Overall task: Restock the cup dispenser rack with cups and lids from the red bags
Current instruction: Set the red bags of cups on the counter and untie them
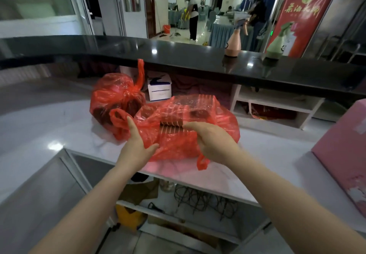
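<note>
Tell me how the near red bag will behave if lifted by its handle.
The near red bag is thin, crinkled film, so it will likely sag and stretch. The ribbed stack inside looks rigid and may slide toward the low end. The left hand and right hand touch it, so it is probably slippery.

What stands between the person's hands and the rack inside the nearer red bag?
Only the bag's own plastic. The left hand and right hand rest on the nearer red bag; its translucent film covers the slotted rack. Nothing else intervenes.
</note>
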`<state>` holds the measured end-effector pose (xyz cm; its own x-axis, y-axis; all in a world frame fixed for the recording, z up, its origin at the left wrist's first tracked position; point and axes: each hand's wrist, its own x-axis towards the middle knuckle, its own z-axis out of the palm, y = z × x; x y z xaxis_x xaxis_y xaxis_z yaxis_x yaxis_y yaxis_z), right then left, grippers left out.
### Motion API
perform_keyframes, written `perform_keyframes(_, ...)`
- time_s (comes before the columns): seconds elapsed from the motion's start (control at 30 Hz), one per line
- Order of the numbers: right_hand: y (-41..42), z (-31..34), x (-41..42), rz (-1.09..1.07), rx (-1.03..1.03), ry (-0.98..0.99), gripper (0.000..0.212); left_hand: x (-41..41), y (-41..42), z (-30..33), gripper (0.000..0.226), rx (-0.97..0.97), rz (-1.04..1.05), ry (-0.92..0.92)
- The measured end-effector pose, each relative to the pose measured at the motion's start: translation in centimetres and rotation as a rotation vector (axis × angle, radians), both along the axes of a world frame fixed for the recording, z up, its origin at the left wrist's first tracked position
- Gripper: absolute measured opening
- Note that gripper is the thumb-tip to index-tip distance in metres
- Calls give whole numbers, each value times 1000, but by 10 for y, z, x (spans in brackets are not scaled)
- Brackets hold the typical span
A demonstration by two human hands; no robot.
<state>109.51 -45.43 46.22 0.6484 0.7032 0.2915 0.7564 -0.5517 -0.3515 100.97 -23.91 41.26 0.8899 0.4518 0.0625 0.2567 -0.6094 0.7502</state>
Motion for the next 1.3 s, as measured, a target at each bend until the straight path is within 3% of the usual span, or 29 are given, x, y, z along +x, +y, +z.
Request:
perform_keyframes(0.13, 15, -16, 17, -130, -350, -127, 51, -11, -6, 11, 99, 206, 107, -98)
perform_keyframes(0.23, 7, -28, 26, -251, -464, -228, 41, -18, -15, 23, 47, 602, 79, -548)
perform_keyframes(0.33, -7, -35, 26, -296, -498, -261, 40, -7, -25, 35, 19, 994, -251, -895)
perform_keyframes(0.4, -18, -38, 25, -294, -523, -307, 40, 8, -31, 40, 23, 1174, -550, -824)
perform_keyframes(0.43, -23, -39, 24, -294, -533, -328, 39, 16, -31, 40, 28, 1280, -636, -677)
perform_keyframes(0.53, -39, -39, 24, -314, -576, -349, 30, 40, -17, 36, 32, 1440, -532, -82)
perform_keyframes(0.63, -63, -43, 31, -374, -602, -300, 40, 57, 14, 35, 65, 1343, -359, 270)
perform_keyframes(0.73, -87, -49, 41, -449, -657, -232, 78, 63, 42, 29, 108, 1348, -331, 326)
perform_keyframes(0.8, -94, -49, 50, -482, -657, -212, 97, 65, 60, 24, 122, 1358, -377, 325)
perform_keyframes(0.87, -96, -46, 63, -505, -683, -213, 103, 71, 80, 27, 121, 1327, -376, 302)
perform_keyframes(1.07, -83, -22, 110, -470, -719, -157, 82, 119, 104, 51, 110, 1121, -393, 345)
perform_keyframes(1.17, -69, -12, 116, -233, -512, -305, 60, 145, 100, 57, 99, 671, -530, 256)
perform_keyframes(1.23, -61, -7, 115, -145, -330, -453, 58, 158, 99, 60, 84, 361, -567, 198)
perform_keyframes(1.3, -50, -4, 117, -160, -260, -554, 61, 173, 101, 58, 74, 231, -584, 174)
